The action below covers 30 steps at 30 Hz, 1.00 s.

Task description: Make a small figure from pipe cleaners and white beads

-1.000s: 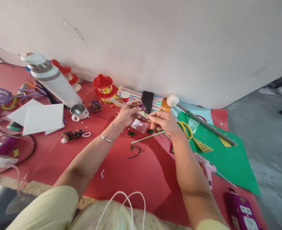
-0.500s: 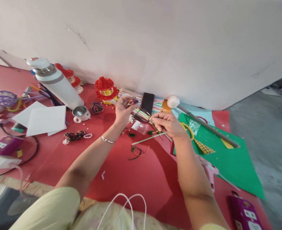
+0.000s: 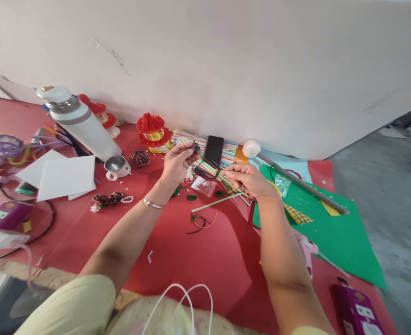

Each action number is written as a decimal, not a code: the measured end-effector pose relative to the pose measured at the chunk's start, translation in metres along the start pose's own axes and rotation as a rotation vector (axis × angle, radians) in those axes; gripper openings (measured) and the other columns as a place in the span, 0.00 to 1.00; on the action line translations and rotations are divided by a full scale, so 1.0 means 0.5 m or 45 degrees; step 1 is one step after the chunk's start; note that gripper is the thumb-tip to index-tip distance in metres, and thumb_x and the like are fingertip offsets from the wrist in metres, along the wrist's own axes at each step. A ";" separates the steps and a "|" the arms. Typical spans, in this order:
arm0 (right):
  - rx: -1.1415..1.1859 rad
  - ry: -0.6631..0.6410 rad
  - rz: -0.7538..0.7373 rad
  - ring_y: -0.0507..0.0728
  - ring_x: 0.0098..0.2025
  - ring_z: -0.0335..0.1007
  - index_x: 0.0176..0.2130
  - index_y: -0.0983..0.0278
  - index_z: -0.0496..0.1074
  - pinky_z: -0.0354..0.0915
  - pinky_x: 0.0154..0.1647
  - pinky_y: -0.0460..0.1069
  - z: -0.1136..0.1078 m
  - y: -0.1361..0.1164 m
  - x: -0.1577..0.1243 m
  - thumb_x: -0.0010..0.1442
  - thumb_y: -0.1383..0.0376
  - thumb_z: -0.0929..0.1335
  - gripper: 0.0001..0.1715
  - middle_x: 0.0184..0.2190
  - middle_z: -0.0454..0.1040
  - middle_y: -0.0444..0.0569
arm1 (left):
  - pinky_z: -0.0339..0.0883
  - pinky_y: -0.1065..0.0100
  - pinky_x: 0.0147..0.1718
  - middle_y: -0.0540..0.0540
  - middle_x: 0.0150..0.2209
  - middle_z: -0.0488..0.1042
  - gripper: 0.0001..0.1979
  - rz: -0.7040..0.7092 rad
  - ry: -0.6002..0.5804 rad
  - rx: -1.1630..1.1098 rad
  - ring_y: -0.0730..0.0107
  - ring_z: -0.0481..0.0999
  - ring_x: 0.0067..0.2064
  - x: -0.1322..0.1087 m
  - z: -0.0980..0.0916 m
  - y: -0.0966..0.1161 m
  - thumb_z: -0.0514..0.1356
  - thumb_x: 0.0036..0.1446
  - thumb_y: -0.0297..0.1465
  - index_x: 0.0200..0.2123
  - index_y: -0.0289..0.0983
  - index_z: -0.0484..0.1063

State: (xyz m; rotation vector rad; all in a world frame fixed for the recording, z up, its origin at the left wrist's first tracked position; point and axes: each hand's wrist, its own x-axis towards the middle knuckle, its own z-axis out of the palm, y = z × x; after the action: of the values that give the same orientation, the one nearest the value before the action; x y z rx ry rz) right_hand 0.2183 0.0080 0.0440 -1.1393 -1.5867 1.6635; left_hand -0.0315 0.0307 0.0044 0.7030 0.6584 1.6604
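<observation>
Between thumb and fingers my left hand (image 3: 178, 163) pinches a small multicoloured yarn piece (image 3: 196, 149) above the red table. My right hand (image 3: 243, 179) is closed in a pinch on dark yarn strands (image 3: 210, 164), which stretch across toward the left hand. Below the hands lie a pale green stick (image 3: 214, 204), a small clear plastic bag (image 3: 202, 185) with white bits, and loose green and orange yarn ends (image 3: 202, 223). Left of my left arm sits a finished-looking multicoloured yarn piece (image 3: 113, 199) with white beads at its ends. A yarn ball (image 3: 140, 158) lies behind it.
A white bottle (image 3: 87, 128), metal-lined cup (image 3: 117, 166) and white cards (image 3: 66, 177) stand or lie left. Behind are a red-roofed craft house (image 3: 153, 132), straws and a black phone (image 3: 214, 150). At right are green sheet (image 3: 348, 232), a grey stick (image 3: 303, 186) and pink glue gun (image 3: 307, 251).
My left hand has shifted slightly left and down, and its wrist has turned the yarn piece. My right hand has moved a little to the right, still pinching the strands.
</observation>
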 end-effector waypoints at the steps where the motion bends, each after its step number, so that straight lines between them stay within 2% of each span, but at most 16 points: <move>1: -0.026 0.029 0.000 0.46 0.17 0.50 0.36 0.65 0.78 0.42 0.18 0.46 -0.002 0.000 0.001 0.57 0.54 0.75 0.17 0.17 0.66 0.39 | 0.81 0.65 0.39 0.48 0.35 0.82 0.13 0.005 -0.001 -0.002 0.65 0.84 0.39 0.000 0.001 0.001 0.76 0.44 0.28 0.35 0.38 0.81; 6: -0.019 0.115 -0.195 0.46 0.18 0.51 0.40 0.64 0.78 0.44 0.19 0.46 0.016 0.000 0.005 0.61 0.53 0.73 0.16 0.17 0.65 0.38 | 0.80 0.60 0.48 0.48 0.38 0.83 0.19 0.007 -0.030 0.029 0.66 0.84 0.42 -0.009 0.009 0.000 0.77 0.44 0.28 0.42 0.40 0.81; 11: -0.181 0.152 -0.301 0.46 0.17 0.50 0.41 0.64 0.79 0.46 0.19 0.46 0.044 -0.007 0.003 0.65 0.52 0.71 0.17 0.18 0.66 0.38 | 0.80 0.58 0.48 0.46 0.37 0.84 0.21 -0.079 -0.067 0.069 0.63 0.85 0.40 -0.018 0.016 -0.012 0.79 0.42 0.31 0.42 0.38 0.83; 16: -0.257 0.194 -0.315 0.48 0.19 0.53 0.39 0.64 0.79 0.49 0.21 0.46 0.046 -0.009 0.003 0.65 0.52 0.71 0.17 0.18 0.66 0.39 | 0.78 0.57 0.51 0.46 0.37 0.85 0.25 -0.127 -0.080 0.124 0.61 0.85 0.42 -0.024 0.021 -0.015 0.80 0.39 0.29 0.44 0.39 0.84; 30: -0.280 0.181 -0.289 0.48 0.19 0.54 0.38 0.64 0.79 0.50 0.22 0.46 0.044 -0.008 0.003 0.65 0.53 0.70 0.17 0.17 0.67 0.39 | 0.79 0.61 0.47 0.45 0.39 0.85 0.26 -0.120 -0.090 0.159 0.60 0.86 0.43 -0.031 0.031 -0.016 0.80 0.36 0.28 0.43 0.37 0.84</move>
State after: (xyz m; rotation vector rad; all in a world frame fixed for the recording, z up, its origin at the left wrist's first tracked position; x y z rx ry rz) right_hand 0.1980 -0.0009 0.0460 -1.1096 -1.7658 1.2596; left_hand -0.0121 0.0179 0.0073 0.8041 0.7384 1.5109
